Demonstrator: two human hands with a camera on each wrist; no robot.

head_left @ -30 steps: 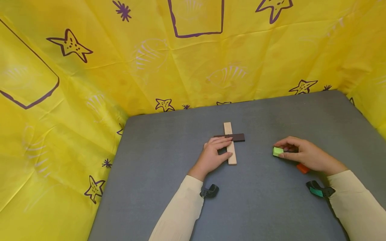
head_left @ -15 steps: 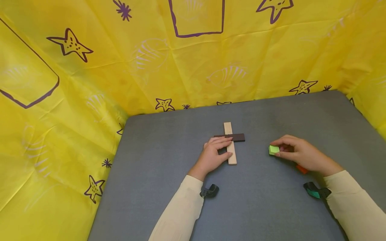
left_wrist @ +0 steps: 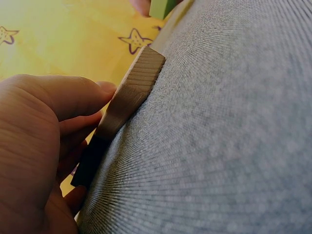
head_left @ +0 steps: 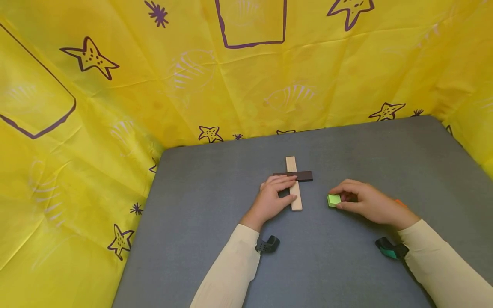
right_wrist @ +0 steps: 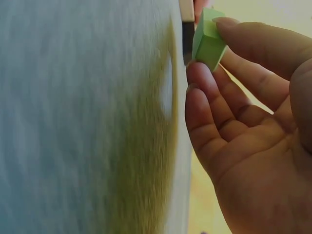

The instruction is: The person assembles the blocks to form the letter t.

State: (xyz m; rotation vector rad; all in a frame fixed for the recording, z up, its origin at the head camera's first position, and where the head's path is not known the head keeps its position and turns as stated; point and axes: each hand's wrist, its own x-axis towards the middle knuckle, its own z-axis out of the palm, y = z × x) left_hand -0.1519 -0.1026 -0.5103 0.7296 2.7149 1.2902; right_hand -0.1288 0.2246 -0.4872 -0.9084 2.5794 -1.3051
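Observation:
In the head view my right hand (head_left: 366, 201) pinches a small light-green block (head_left: 334, 200) between thumb and fingertips. The right wrist view shows the green block (right_wrist: 209, 41) apart from the surface. My left hand (head_left: 271, 196) rests on a cross of flat wooden pieces. Its fingertips lie on the dark brown plank (head_left: 305, 176), and its thumb touches the pale plank (head_left: 296, 203). Pale wood also shows beyond the dark plank; whether it is one piece or two, I cannot tell. The left wrist view shows the thumb against the pale plank's edge (left_wrist: 146, 68).
An orange-red block (head_left: 400, 202) is mostly hidden behind the right hand. The pieces lie on a grey cloth-covered table (head_left: 215, 192). Yellow patterned fabric (head_left: 246, 85) stands along the back and both sides. Dark straps (head_left: 267, 244) sit at both wrists.
My right hand has carried the green block leftward, nearer the cross. The orange-red block has become mostly covered by that hand. My left hand and the planks have stayed still.

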